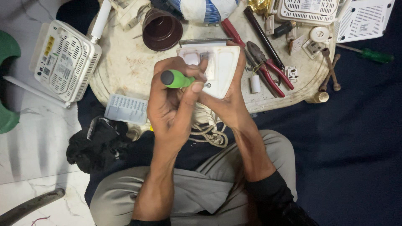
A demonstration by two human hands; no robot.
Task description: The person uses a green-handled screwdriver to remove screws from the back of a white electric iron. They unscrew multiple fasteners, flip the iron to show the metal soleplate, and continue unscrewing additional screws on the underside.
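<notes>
Head view: left hand (171, 100) fingers clamped on green screwdriver handle (178, 79), right hand (228, 98) fingers gripping white switchboard (220, 65)

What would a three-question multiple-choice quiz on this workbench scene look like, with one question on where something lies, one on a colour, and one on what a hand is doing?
1. Where do the red-handled pliers lie?
A. On the round table, to the right of the white switch box
B. On the floor by the black cloth
C. In the person's lap

2. What colour is the handle of the screwdriver in the left hand?
A. Red
B. Green
C. Yellow

3. What is the right hand doing?
A. Resting open on the knee
B. Gripping the switch box from beneath
C. Reaching for the brown cup

Answers:
1 A, since the pliers lie on the tabletop just right of the box.
2 B, since a bright green handle with a black cap sticks out of the fist.
3 B, since its fingers wrap the box's right edge.
</notes>
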